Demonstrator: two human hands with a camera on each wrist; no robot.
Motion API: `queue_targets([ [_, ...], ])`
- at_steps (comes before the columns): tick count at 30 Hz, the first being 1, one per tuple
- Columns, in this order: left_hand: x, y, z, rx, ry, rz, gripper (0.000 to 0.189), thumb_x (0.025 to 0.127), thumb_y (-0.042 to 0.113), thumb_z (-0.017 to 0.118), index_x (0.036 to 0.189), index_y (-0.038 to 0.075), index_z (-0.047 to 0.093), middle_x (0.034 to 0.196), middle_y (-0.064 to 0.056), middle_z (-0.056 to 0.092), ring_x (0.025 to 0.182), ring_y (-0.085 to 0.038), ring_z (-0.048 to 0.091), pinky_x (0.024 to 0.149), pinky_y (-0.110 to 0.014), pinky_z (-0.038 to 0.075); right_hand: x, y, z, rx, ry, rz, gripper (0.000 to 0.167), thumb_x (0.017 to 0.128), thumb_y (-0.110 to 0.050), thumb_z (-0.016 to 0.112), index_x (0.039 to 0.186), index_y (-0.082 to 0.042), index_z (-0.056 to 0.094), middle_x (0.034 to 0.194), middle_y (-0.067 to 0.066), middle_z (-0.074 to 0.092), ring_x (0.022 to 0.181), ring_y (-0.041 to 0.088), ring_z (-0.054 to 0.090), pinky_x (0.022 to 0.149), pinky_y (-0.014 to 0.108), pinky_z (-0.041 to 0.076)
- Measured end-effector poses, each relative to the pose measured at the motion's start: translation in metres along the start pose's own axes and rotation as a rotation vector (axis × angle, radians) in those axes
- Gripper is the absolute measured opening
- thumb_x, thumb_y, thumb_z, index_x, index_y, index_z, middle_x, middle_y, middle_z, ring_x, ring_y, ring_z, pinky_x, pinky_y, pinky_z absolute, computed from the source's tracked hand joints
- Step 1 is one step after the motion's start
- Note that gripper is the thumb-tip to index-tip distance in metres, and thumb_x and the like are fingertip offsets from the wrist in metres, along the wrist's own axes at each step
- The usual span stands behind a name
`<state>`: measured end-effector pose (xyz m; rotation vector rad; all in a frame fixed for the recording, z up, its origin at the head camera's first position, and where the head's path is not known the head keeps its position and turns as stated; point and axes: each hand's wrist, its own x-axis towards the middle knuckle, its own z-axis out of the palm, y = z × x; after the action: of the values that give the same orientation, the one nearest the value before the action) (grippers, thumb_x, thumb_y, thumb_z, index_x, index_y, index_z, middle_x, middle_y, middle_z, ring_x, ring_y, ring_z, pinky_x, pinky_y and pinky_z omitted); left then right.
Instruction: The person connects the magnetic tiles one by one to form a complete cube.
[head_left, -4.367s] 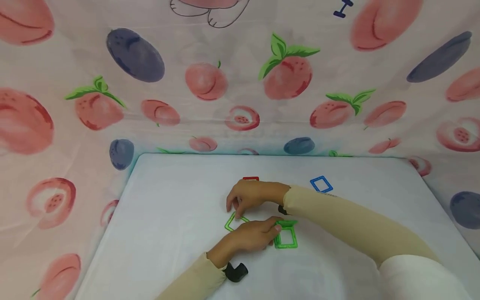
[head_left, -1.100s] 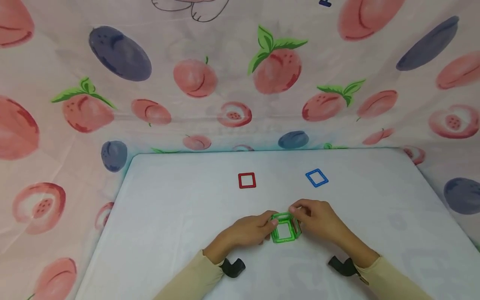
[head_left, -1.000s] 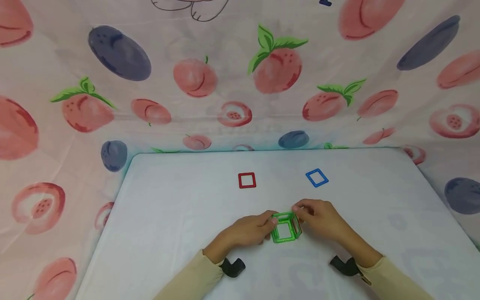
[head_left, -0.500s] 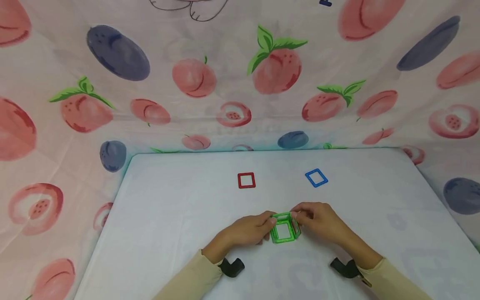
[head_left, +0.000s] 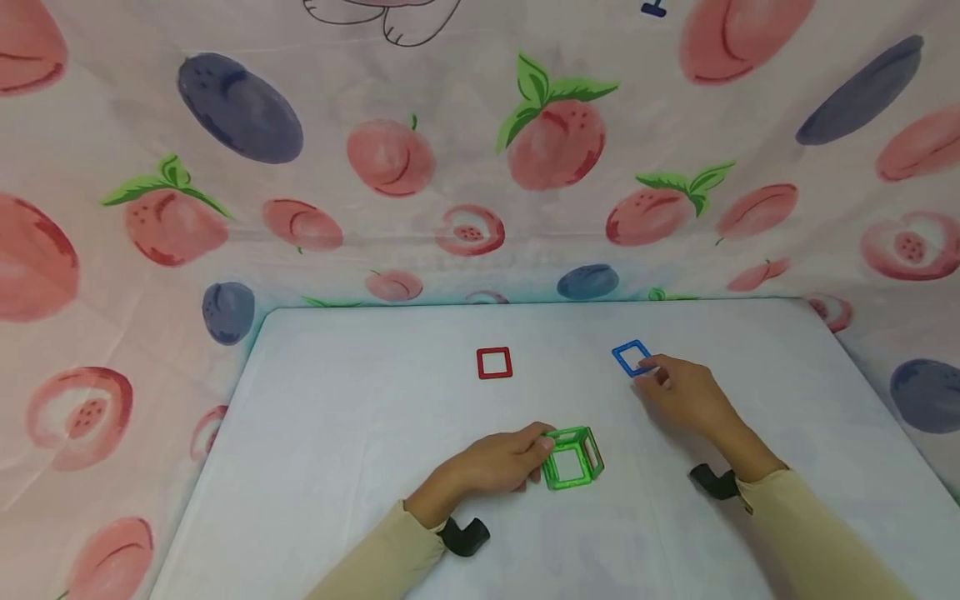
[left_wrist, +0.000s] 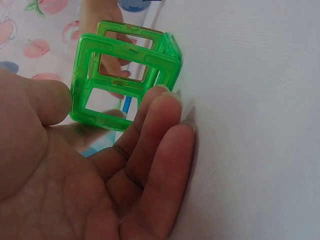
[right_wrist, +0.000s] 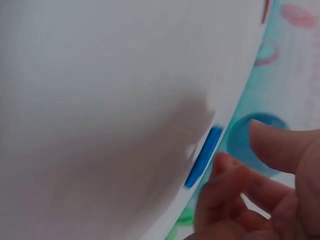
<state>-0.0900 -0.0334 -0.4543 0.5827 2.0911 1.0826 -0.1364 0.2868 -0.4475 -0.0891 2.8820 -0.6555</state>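
Observation:
My left hand (head_left: 498,462) grips a half-built box of green magnetic tiles (head_left: 572,483) by its left wall, low over the white table. In the left wrist view the thumb presses one edge of the green tile frame (left_wrist: 125,47), and the fingertips lie along its other side. The far wall there shows an orange-brown inner rim. My right hand (head_left: 686,396) is at the near right corner of a blue square tile (head_left: 624,360) lying flat. In the right wrist view its thumb stands apart from the bent fingers, close beside the blue tile (right_wrist: 202,157).
A red square tile (head_left: 495,375) lies flat toward the back of the white table (head_left: 360,400), left of the blue one. Behind the table hangs a fruit-print cloth (head_left: 420,75). Each wrist carries a black mount (head_left: 463,537).
A loose green tile seen earlier on the left is gone from that spot, and the box has gained a right wall. My right hand has left the box and moved back right to the blue tile.

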Motion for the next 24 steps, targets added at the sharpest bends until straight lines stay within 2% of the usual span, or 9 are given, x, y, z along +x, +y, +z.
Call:
queue_targets([
  [6, -0.001, 0.001, -0.001, -0.003, -0.006, 0.018, 0.031, 0.111, 0.041, 0.038, 0.136, 0.029, 0.052, 0.086, 0.000, 0.065, 0.063, -0.009, 0.057, 0.065, -0.025, 0.041, 0.010, 0.011, -0.003, -0.115, -0.067, 0.020, 0.037, 0.096, -0.020, 0.068, 0.129, -0.004, 0.062, 0.101, 0.017, 0.069, 0.088, 0.029, 0.062, 0.072, 0.048, 0.055],
  [13, -0.001, 0.000, 0.000, -0.063, -0.008, 0.019, 0.025, 0.111, 0.039, 0.040, 0.124, 0.023, 0.055, 0.086, -0.004, 0.067, 0.064, -0.014, 0.059, 0.063, -0.024, 0.044, 0.006, 0.006, -0.007, -0.140, -0.141, 0.037, 0.017, 0.095, -0.018, 0.071, 0.103, -0.003, 0.068, 0.088, 0.010, 0.066, 0.081, 0.025, 0.058, 0.070, 0.042, 0.053],
  [19, 0.000, -0.002, -0.001, -0.136, -0.001, 0.019, 0.024, 0.111, 0.036, 0.040, 0.119, 0.017, 0.054, 0.087, -0.006, 0.069, 0.066, -0.016, 0.060, 0.062, -0.024, 0.048, -0.006, -0.004, -0.006, -0.168, -0.238, 0.014, 0.020, 0.096, -0.023, 0.070, 0.093, -0.004, 0.067, 0.080, 0.005, 0.063, 0.073, 0.020, 0.055, 0.064, 0.036, 0.049],
  [24, 0.002, -0.005, -0.001, -0.180, 0.008, 0.008, 0.026, 0.111, 0.036, 0.040, 0.115, 0.014, 0.052, 0.088, -0.005, 0.070, 0.066, -0.018, 0.062, 0.063, -0.026, 0.050, -0.019, -0.016, 0.005, -0.188, -0.236, -0.007, 0.025, 0.098, -0.026, 0.066, 0.083, -0.007, 0.062, 0.071, 0.002, 0.055, 0.065, 0.018, 0.051, 0.057, 0.032, 0.041],
])
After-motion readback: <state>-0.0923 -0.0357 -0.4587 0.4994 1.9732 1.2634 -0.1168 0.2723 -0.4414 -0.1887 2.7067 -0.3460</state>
